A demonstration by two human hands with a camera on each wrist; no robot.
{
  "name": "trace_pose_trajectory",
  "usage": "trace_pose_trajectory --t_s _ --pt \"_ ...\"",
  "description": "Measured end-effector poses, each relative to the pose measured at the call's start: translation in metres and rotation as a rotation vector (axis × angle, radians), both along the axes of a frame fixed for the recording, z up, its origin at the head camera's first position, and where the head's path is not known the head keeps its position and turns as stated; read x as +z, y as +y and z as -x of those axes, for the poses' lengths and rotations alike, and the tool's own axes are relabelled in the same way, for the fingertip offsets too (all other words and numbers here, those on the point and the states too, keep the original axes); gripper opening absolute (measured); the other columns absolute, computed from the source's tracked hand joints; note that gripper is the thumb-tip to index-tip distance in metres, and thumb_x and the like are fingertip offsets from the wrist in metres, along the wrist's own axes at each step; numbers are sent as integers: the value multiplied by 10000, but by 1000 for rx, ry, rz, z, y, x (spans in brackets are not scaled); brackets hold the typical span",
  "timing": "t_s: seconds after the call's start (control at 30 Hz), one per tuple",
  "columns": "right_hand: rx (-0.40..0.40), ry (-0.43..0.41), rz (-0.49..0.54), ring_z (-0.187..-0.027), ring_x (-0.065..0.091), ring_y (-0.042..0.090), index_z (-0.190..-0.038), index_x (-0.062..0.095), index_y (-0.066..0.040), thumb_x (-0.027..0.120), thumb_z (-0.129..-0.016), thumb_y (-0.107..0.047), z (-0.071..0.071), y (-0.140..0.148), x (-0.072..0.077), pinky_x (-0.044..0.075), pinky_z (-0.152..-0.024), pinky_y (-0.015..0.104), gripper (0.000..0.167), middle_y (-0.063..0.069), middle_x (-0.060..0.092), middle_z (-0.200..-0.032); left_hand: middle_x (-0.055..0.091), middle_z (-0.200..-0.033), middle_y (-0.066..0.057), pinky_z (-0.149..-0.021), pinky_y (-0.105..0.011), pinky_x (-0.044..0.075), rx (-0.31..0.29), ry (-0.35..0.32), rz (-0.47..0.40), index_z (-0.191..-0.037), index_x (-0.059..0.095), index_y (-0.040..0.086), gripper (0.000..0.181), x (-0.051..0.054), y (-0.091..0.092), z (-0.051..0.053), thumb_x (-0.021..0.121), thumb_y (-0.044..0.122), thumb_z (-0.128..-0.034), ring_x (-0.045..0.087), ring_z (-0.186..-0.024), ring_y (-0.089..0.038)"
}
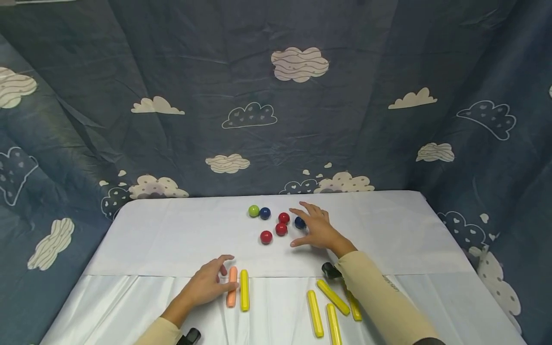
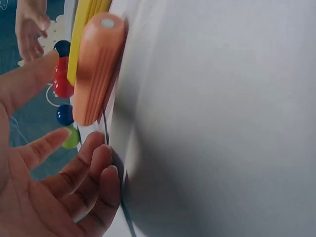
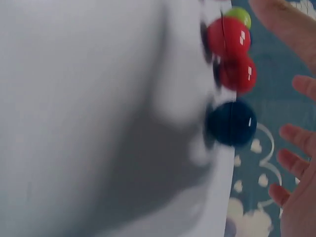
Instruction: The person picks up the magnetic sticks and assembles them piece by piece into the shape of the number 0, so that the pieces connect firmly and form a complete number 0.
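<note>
At the left, my left hand (image 1: 207, 283) hovers by an orange stick (image 1: 232, 287) with grooved sides, thumb over it and fingers spread; it grips nothing. A yellow stick (image 1: 244, 290) lies parallel, just right of the orange one. Further back, my right hand (image 1: 318, 227) reaches over the cloth with spread fingers, beside a blue ball (image 1: 299, 223) that it partly covers in the head view. In the right wrist view the blue ball (image 3: 232, 123) sits apart from the fingers. Red balls (image 1: 281, 229) lie just left of that hand.
A green ball (image 1: 254, 211) and another blue ball (image 1: 265, 213) sit side by side towards the back. Several yellow sticks (image 1: 315, 314) lie at the front right, one partly under the right forearm. A dark cloud-print curtain (image 1: 250, 143) hangs behind the white-covered table (image 1: 172, 230).
</note>
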State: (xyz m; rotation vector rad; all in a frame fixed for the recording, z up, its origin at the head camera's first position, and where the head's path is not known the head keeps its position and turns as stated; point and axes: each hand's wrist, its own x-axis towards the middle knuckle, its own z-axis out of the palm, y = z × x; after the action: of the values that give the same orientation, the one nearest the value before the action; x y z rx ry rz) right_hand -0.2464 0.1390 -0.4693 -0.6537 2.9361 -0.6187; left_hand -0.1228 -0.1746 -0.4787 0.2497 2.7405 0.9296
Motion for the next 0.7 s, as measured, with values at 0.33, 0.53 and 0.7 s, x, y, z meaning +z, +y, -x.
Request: trace_pose_trajectory --t_s 0.33,0.53,0.7 --pt "186 33 21 -1155 459 256 -1265 623 -156 881 -663 -365 1 -43 2 306 -996 499 687 46 559 -1281 524 -809 65 -550 -245 352 2 53 -25 -1305 517 78 642 -6 4 -5 778 345 -783 410 -608 -88" --pt "226 48 25 -1095 495 229 -1185 676 -139 872 -689 -324 2 -59 -2 316 -977 481 564 34 615 -1208 514 -791 68 -557 -244 352 23 86 -21 -1235 569 81 543 -8 7 -6 782 267 -771 418 -620 -87" --pt "224 95 -22 -1010 508 188 -1120 712 -145 873 -689 -323 2 -71 -8 344 -928 440 493 -4 660 -1119 513 -778 79 -553 -242 344 43 100 -13 -1189 597 92 477 -10 8 -6 774 215 -763 412 -615 -83"
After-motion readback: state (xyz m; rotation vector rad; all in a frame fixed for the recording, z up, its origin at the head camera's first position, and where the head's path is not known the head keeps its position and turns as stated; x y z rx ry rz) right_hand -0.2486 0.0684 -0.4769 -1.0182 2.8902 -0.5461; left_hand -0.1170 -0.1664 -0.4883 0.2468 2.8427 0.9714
